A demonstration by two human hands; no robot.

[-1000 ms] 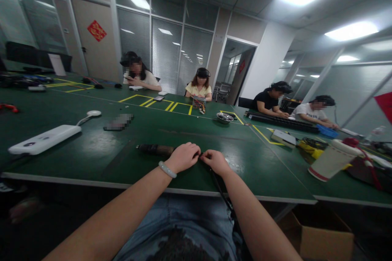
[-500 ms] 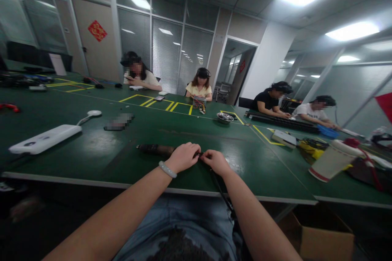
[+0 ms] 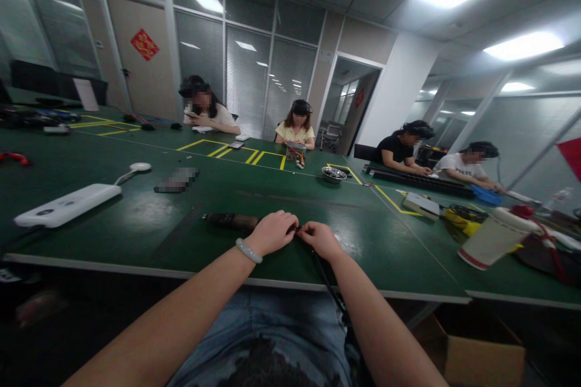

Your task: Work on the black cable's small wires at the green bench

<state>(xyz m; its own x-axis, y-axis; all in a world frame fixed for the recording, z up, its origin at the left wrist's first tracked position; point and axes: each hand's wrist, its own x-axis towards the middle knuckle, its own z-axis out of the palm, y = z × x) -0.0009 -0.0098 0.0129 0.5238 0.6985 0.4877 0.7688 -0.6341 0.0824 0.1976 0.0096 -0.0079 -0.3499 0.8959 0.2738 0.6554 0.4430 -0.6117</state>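
A dark corded tool that looks like an electric screwdriver lies on the green table, its small metal tip pointing left. My left hand, with a pale bangle at the wrist, is closed over the tool's rear end and hides it. Just to the right, my right hand pinches at the point where the cord comes out. The fingertips of both hands nearly meet there, and the small part between them is mostly hidden. From under my right hand the black cord runs down over the table's front edge.
A white power strip and a phone-like slab lie to the left. Beyond my hands stands a metal bowl. On the right are a paper cup and a white box. Several people sit around the table.
Almost nothing differs. Both hands keep their places at the tool's rear end and cord; only the view has shifted very slightly.
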